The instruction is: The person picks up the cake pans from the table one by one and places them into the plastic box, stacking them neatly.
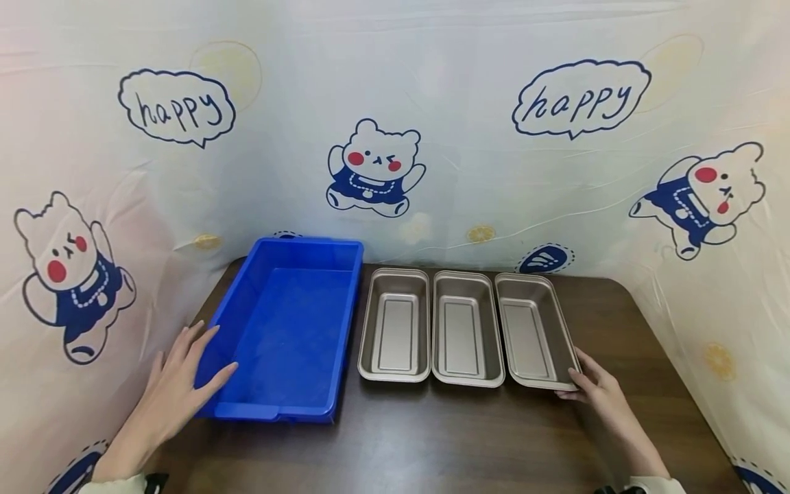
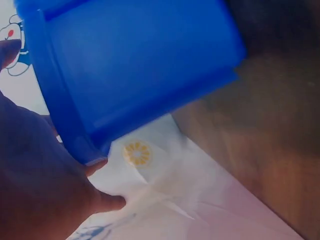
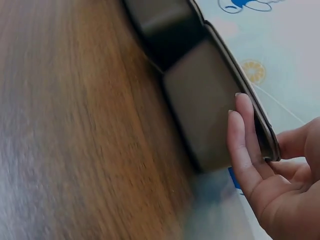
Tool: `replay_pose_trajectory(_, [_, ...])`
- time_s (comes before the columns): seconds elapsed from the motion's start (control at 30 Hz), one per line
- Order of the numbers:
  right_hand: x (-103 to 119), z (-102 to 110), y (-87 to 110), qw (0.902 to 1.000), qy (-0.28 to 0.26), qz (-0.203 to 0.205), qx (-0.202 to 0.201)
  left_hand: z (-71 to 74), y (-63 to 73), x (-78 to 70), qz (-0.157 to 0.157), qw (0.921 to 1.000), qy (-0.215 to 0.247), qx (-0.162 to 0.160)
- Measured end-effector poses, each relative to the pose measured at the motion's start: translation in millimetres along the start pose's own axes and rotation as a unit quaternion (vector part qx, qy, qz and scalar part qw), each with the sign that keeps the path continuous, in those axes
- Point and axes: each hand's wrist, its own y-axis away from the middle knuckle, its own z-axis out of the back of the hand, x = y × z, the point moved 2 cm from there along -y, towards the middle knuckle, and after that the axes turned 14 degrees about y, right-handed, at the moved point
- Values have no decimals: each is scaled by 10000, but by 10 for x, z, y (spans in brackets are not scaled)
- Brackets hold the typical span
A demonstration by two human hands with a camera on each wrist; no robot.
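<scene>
My right hand grips the front right corner of the rightmost metal loaf pan. Its thumb lies at the rim, while fingers press against the outer wall in the right wrist view. This pan sits slightly askew beside the middle loaf pan and the left loaf pan. At the left edge of a blue plastic tray, my left hand has its fingers spread and relaxed. Whether it touches the tray wall is hard to tell. No contents show in the pans or tray.
Everything stands on a dark wooden table. A pale printed cloth with cartoon bears hangs behind the table and along both sides, close to the tray's back and left.
</scene>
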Motion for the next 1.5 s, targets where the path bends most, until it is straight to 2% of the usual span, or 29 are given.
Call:
replay_pose_trajectory(0.23, [-23,38,4,9990,-398,-184,65,-40,174,128,70,10000,43,-21])
replay_pose_trajectory(0.37, [-24,36,14,9933,-1135,-112,197,-65,231,151,-11,10000,86,-5])
replay_pose_trajectory(0.43, [-16,29,20,9855,-1682,-73,229,-70,240,160,-13,9999,127,36])
replay_pose_trajectory(0.6, [66,20,50,9545,-2955,8,404,-48,248,200,18,9995,195,229])
replay_pose_trajectory(0.67, [133,31,73,9426,-3301,70,501,-21,250,224,7,9993,210,316])
replay_pose_trajectory(0.77, [269,45,103,9232,-3774,225,688,24,261,256,-46,9990,224,397])
replay_pose_trajectory(1.0, [688,-69,123,8598,-4864,518,1465,54,315,283,-98,9988,46,473])
replay_pose_trajectory(1.07, [814,-131,134,8534,-4956,519,1528,52,312,278,-91,9986,65,516])
replay_pose_trajectory(1.1, [874,-167,137,8543,-4946,520,1515,48,309,276,-85,9985,79,543])
replay_pose_trajectory(1.17, [998,-251,137,8622,-4820,519,1469,36,303,273,-56,9981,116,598])
replay_pose_trajectory(1.33, [1270,-507,90,8911,-4298,591,1331,13,300,281,-16,9978,194,632])
replay_pose_trajectory(1.4, [1366,-633,59,9047,-4057,507,1196,9,304,284,-11,9979,227,611])
replay_pose_trajectory(1.5, [1533,-869,22,9303,-3557,159,876,7,314,287,-6,9981,246,565])
